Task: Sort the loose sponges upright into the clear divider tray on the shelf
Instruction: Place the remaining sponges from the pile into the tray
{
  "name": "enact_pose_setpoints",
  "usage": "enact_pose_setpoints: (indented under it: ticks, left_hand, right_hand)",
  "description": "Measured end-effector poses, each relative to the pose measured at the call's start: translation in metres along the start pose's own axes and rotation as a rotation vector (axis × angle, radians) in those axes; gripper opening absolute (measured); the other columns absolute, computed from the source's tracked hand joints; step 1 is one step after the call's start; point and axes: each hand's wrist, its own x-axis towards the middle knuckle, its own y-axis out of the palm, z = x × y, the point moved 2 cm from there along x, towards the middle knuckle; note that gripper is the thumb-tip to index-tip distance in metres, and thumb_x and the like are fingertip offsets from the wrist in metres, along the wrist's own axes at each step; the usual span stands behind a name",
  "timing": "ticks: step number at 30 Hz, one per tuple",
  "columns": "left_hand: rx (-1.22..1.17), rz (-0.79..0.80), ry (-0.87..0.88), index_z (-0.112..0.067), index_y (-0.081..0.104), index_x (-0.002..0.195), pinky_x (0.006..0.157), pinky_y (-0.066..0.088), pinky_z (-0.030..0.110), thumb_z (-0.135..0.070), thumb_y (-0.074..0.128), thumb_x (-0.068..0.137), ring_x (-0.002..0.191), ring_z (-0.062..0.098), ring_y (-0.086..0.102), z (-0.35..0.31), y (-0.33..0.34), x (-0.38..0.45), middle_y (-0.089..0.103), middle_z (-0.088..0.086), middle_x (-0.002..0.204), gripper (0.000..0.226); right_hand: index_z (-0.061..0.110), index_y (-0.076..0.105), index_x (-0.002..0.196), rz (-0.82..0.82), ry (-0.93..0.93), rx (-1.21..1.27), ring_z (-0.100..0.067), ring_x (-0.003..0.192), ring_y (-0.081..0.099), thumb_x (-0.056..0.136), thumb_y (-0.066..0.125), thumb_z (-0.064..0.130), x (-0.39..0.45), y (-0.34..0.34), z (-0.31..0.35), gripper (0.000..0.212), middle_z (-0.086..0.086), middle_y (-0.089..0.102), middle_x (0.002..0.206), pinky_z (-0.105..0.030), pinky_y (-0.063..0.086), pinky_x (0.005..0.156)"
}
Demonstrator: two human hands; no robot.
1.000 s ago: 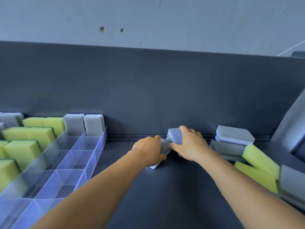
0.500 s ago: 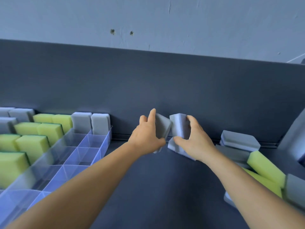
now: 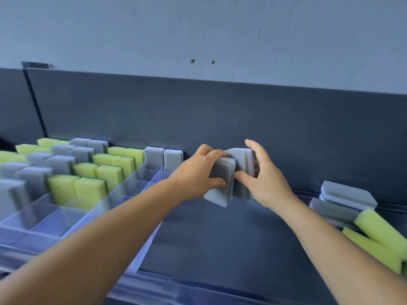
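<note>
Left hand (image 3: 199,170) and right hand (image 3: 263,180) each pinch a grey sponge (image 3: 220,183), upright, needing empty tray (image 3: 141,186) cells leftward.

— Where are the arms?
— Both bare forearms reach forward and up from the lower corners, and they meet near the middle.
— The left hand (image 3: 199,170)?
— Knuckles up, fingers curled over the top of a grey sponge (image 3: 220,183), thumb underneath.
— And the right hand (image 3: 265,180)?
— Thumb and forefinger spread round a second grey sponge (image 3: 243,164), held upright.
</note>
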Motion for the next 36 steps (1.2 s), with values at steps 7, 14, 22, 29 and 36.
enact_pose_setpoints:
  ticks: [7, 14, 22, 29, 36]
  left_hand:
    - [0.094, -0.069, -0.046, -0.028, 0.053, 0.123, 0.086, 0.040, 0.027, -0.031, 0.069, 0.082, 0.101, 0.015, 0.049, 0.035, -0.044, -0.019, 0.050, -0.005, 0.113, 0.044]
    - [0.089, -0.117, -0.140, -0.032, 0.055, 0.121, 0.085, 0.046, 0.032, -0.019, 0.066, 0.083, 0.098, 0.021, 0.053, 0.100, -0.086, -0.025, 0.050, -0.002, 0.108, 0.041]
    - [0.095, -0.142, -0.115, -0.026, 0.057, 0.120, 0.090, 0.047, 0.036, -0.017, 0.064, 0.083, 0.103, 0.021, 0.053, 0.165, -0.110, -0.003, 0.056, -0.002, 0.111, 0.039]
    - [0.103, 0.019, -0.062, -0.025, 0.058, 0.121, 0.088, 0.048, 0.033, -0.018, 0.065, 0.081, 0.105, 0.024, 0.055, 0.195, -0.094, 0.011, 0.060, 0.000, 0.116, 0.040]
    - [0.193, 0.057, -0.022, -0.023, 0.057, 0.119, 0.087, 0.049, 0.036, -0.021, 0.065, 0.082, 0.104, 0.025, 0.055, 0.201, -0.084, 0.018, 0.057, 0.000, 0.117, 0.037]
  right_hand:
    - [0.031, 0.045, 0.108, -0.075, -0.048, -0.049, -0.011, 0.072, 0.054, 0.085, 0.063, 0.027, 0.012, 0.025, 0.029, 0.030, 0.010, 0.057, 0.092, -0.029, 0.045, 0.057]
    - [0.027, 0.051, 0.112, -0.073, -0.110, -0.120, -0.012, 0.082, 0.051, 0.087, 0.058, 0.019, 0.036, 0.075, 0.058, 0.027, 0.008, 0.055, 0.105, -0.018, 0.038, 0.056]
    - [0.024, 0.056, 0.109, -0.078, -0.108, -0.200, -0.013, 0.087, 0.051, 0.087, 0.058, 0.015, 0.071, 0.126, 0.085, 0.024, 0.009, 0.056, 0.106, -0.013, 0.037, 0.064]
    - [0.024, 0.056, 0.111, -0.042, -0.028, -0.274, -0.013, 0.087, 0.050, 0.087, 0.058, 0.014, 0.083, 0.155, 0.080, 0.026, 0.006, 0.056, 0.108, -0.013, 0.035, 0.062]
    - [0.023, 0.055, 0.107, -0.008, -0.049, -0.443, -0.017, 0.087, 0.051, 0.087, 0.056, 0.011, 0.094, 0.170, 0.077, 0.023, 0.004, 0.052, 0.110, -0.024, 0.037, 0.067]
